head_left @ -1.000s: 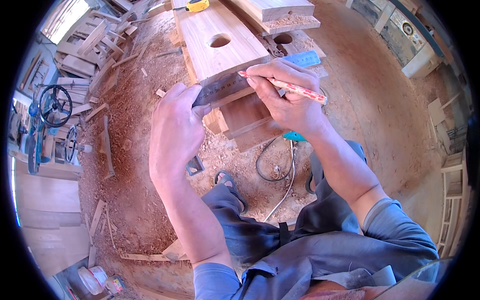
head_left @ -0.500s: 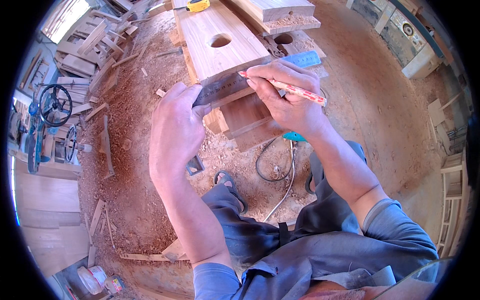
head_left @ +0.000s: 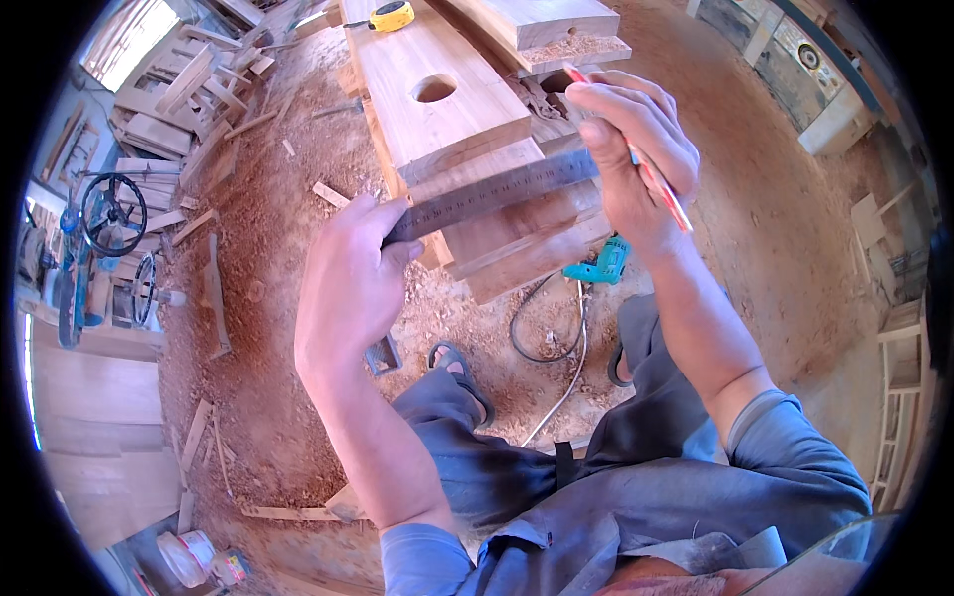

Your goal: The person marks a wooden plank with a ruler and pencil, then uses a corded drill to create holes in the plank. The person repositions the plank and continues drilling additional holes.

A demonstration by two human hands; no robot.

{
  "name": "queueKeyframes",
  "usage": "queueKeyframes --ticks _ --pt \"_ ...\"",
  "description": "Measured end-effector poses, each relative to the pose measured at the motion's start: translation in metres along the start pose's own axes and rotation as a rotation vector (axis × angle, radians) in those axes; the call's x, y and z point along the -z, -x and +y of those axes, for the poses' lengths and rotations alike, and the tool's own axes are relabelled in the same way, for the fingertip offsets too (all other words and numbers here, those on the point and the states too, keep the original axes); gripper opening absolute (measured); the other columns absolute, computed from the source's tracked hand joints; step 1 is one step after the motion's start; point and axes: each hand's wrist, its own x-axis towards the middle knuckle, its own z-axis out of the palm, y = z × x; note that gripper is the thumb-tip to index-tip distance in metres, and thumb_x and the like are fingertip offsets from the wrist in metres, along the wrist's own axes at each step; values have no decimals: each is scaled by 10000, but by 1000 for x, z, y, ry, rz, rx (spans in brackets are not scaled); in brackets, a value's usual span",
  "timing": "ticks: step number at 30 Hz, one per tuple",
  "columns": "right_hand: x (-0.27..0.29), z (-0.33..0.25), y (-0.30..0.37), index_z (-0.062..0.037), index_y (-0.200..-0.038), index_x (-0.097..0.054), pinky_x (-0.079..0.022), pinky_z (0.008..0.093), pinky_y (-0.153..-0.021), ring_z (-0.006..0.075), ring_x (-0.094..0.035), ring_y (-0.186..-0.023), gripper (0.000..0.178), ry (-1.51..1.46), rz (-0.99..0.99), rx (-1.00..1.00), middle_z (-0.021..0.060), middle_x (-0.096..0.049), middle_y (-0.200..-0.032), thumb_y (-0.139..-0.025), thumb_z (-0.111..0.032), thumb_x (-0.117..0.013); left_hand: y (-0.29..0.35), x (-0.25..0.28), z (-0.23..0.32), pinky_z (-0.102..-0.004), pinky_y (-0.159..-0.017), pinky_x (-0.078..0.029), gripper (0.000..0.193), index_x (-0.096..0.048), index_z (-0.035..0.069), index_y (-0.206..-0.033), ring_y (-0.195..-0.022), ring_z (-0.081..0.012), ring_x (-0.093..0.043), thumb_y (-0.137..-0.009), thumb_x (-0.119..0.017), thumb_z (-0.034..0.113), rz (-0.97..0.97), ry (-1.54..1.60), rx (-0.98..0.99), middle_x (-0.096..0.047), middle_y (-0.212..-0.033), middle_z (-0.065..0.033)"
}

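Note:
My left hand (head_left: 353, 273) is closed on one end of a dark steel ruler (head_left: 487, 192), thumb and fingers pinching it. The ruler slants up to the right, in front of and a little below the end face of a thick pale wooden plank (head_left: 437, 50). A round hole goes through this plank near its end. My right hand (head_left: 646, 149) grips a red and white pencil (head_left: 656, 184), its tip pointing up and left. The ruler's far end reaches the right thumb; whether they touch I cannot tell.
A yellow tape measure (head_left: 392, 16) lies on the plank. More boards (head_left: 556, 25) are stacked to its right. Below the bench, a teal power drill (head_left: 602, 262) with its cord (head_left: 556, 405) sits near my feet. Wood shavings (head_left: 268, 368) cover the floor; a machine with handwheels (head_left: 111, 214) stands left.
The ruler has come away from the plank's end face and dropped toward me. My right hand has moved right and up, lifting the pencil off the plank's edge.

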Motion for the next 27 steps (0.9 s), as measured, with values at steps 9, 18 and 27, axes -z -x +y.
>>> queueKeyframes --ticks 9,18,27 --pt "39 -27 13 -107 -939 -746 -521 415 -623 335 -675 -686 66 -72 -460 -479 140 -685 -765 -926 -169 -725 13 -1 7 -453 -918 -486 419 -694 -32 -1198 -1076 -353 -600 -813 -801 93 201 -132 -188 -641 -1100 -142" --pt "65 -57 -7 -72 -980 -747 -495 352 -652 229 -620 -691 134 50 -432 -839 105 -675 -758 -965 -201 -716 42 -12 9 -456 -900 -524 331 -656 -8 -1195 -1069 -350 -623 -899 -730 119 613 -478 -135 -619 -1191 -135" --pt "133 -56 -51 21 -1214 -720 -520 339 -740 205 -723 -913 410 -424 -6 -675 137 -773 -1087 -1066 -323 -552 38 -10 -15 -450 -773 -544 182 -715 12 -1102 -854 -299 -689 -971 -676 131 631 -151 57 -673 -894 -109"
